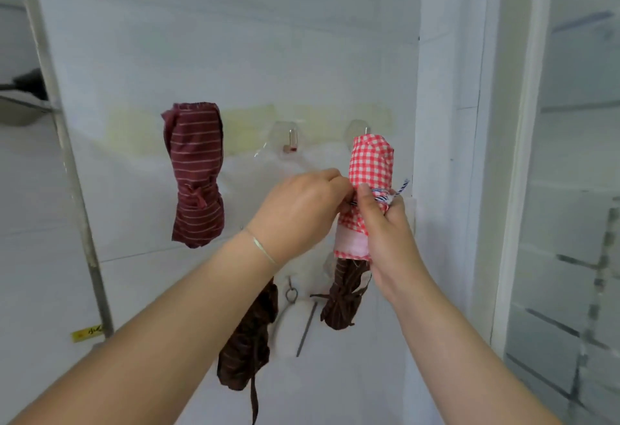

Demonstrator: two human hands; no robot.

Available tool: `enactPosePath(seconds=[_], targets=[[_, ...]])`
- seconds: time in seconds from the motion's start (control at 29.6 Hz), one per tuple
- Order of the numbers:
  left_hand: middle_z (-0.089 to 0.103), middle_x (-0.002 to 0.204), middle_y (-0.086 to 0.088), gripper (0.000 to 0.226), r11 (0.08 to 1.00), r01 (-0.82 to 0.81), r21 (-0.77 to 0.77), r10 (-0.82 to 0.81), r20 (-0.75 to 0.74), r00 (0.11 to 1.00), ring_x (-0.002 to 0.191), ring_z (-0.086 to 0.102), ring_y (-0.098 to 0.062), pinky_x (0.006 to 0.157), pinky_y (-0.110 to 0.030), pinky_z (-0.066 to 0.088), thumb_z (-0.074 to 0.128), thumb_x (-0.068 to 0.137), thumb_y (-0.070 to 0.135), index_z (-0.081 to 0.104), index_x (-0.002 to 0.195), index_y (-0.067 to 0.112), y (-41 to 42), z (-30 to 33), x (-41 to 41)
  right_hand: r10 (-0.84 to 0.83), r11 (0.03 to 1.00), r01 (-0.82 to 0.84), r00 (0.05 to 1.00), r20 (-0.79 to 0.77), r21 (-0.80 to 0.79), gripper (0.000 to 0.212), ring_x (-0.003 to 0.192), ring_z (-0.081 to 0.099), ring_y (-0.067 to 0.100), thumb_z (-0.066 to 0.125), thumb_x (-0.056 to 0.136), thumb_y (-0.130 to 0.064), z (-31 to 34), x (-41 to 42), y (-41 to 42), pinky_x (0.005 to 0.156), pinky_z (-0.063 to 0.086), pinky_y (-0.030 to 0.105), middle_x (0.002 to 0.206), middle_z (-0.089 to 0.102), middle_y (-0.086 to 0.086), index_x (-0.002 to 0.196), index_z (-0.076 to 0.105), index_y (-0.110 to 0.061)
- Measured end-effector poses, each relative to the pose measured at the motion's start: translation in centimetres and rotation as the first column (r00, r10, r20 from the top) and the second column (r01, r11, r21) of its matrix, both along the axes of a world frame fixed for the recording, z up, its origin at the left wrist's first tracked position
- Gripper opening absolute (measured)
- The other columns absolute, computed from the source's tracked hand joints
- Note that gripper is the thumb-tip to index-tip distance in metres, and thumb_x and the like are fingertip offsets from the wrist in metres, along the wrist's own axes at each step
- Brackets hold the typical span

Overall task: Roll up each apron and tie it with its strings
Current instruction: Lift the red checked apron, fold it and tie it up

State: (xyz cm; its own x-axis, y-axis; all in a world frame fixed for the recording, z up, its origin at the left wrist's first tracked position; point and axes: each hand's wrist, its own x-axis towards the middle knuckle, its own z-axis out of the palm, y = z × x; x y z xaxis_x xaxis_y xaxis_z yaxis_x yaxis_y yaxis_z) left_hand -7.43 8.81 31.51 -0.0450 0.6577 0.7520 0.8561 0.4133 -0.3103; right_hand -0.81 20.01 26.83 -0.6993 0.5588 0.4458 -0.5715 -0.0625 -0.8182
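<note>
Hands are tying: the right hand (pixel 385 223) is gripping the checked apron roll (pixel 369 169) hanging on the wall's right side, the left hand (pixel 302 210) is pinching its string (pixel 399 188), needing one tight pull next.

Home utility corner: white wall (pixel 235 38), adhesive hooks (pixel 291 141).
</note>
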Motion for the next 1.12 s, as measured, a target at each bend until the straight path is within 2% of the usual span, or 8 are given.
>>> enactPosePath(seconds=[0.1,0.24,0.41,0.51,0.61,0.71,0.95,1.12], targets=[[0.061,0.076,-0.008,0.012,0.998,0.013,0.063,-0.005,-0.129,0.992,0.061,0.058,-0.033,0.047,-0.037,0.044,0.055,0.086,0.015,0.065,0.083,0.008,-0.8,3.1,-1.0,-0.035,0.993,0.041,0.998,-0.061,0.112,0.042,0.096,0.068,0.016,0.06,0.09,-0.037,3.4,-1.5,-0.1,0.084,0.057,0.037,0.11,0.063,0.005,0.121,0.041,-0.016],[0.06,0.073,-0.008,0.011,0.948,-0.055,0.313,0.13,-0.225,0.966,0.065,0.054,-0.031,0.058,-0.037,0.036,0.057,0.081,0.016,0.063,0.078,0.008,-1.2,5.1,-3.1,-0.043,0.973,0.073,0.989,-0.139,0.219,0.047,0.098,0.068,0.017,0.072,0.086,-0.026,7.8,-4.0,-0.5,0.085,0.057,0.038,0.114,0.062,0.006,0.122,0.042,-0.02],[0.058,0.083,-0.016,0.012,0.899,-0.051,0.435,0.055,0.004,0.998,0.064,0.054,-0.034,0.051,-0.036,0.039,0.051,0.085,0.005,0.062,0.083,0.0,-1.2,5.8,-5.3,-0.119,0.945,0.155,0.983,-0.14,0.289,0.061,0.096,0.067,0.017,0.078,0.08,-0.024,10.1,-6.6,-1.2,0.084,0.057,0.036,0.116,0.062,0.006,0.126,0.038,-0.019],[0.06,0.091,-0.018,0.013,0.867,-0.054,0.496,-0.02,0.143,0.989,0.07,0.057,-0.035,0.057,-0.036,0.042,0.051,0.089,0.003,0.063,0.087,-0.002,-1.2,5.5,-5.5,-0.145,0.92,0.177,0.983,-0.115,0.351,0.059,0.098,0.066,0.018,0.078,0.079,-0.027,10.4,-7.4,-1.3,0.085,0.057,0.037,0.118,0.06,0.005,0.122,0.037,-0.024],[0.061,0.093,-0.016,0.013,0.833,-0.065,0.55,-0.067,0.216,0.974,0.077,0.057,-0.033,0.062,-0.036,0.041,0.052,0.092,0.006,0.064,0.09,-0.001,-1.1,5.4,-5.2,-0.157,0.908,0.196,0.979,-0.132,0.371,0.062,0.099,0.065,0.02,0.078,0.079,-0.024,10.8,-7.9,-1.4,0.081,0.057,0.034,0.121,0.058,0.008,0.127,0.039,-0.018],[0.062,0.093,-0.016,0.017,0.807,-0.108,0.58,-0.083,0.293,0.953,0.079,0.056,-0.031,0.064,-0.036,0.041,0.051,0.094,0.01,0.063,0.09,-0.001,-1.0,5.6,-5.2,-0.216,0.868,0.249,0.968,-0.125,0.431,0.071,0.101,0.063,0.022,0.08,0.076,-0.033,11.4,-8.5,-1.2,0.085,0.056,0.04,0.122,0.056,0.008,0.132,0.04,-0.017],[0.057,0.094,-0.014,0.017,0.803,-0.162,0.573,-0.035,0.317,0.948,0.069,0.05,-0.029,0.056,-0.03,0.028,0.05,0.094,0.011,0.062,0.089,-0.001,-0.4,4.3,-5.8,-0.245,0.826,0.272,0.962,-0.121,0.493,0.075,0.107,0.06,0.022,0.079,0.071,-0.036,10.4,-9.1,-0.6,0.089,0.053,0.041,0.125,0.053,0.01,0.132,0.039,-0.019],[0.059,0.1,-0.011,0.015,0.8,-0.115,0.588,-0.095,0.315,0.944,0.076,0.057,-0.027,0.062,-0.037,0.044,0.054,0.09,0.009,0.067,0.09,0.003,-0.5,3.4,-5.7,-0.247,0.837,0.292,0.956,-0.156,0.463,0.078,0.111,0.058,0.021,0.078,0.076,-0.031,8.5,-8.9,-0.7,0.09,0.053,0.032,0.129,0.05,0.009,0.137,0.034,-0.015]])
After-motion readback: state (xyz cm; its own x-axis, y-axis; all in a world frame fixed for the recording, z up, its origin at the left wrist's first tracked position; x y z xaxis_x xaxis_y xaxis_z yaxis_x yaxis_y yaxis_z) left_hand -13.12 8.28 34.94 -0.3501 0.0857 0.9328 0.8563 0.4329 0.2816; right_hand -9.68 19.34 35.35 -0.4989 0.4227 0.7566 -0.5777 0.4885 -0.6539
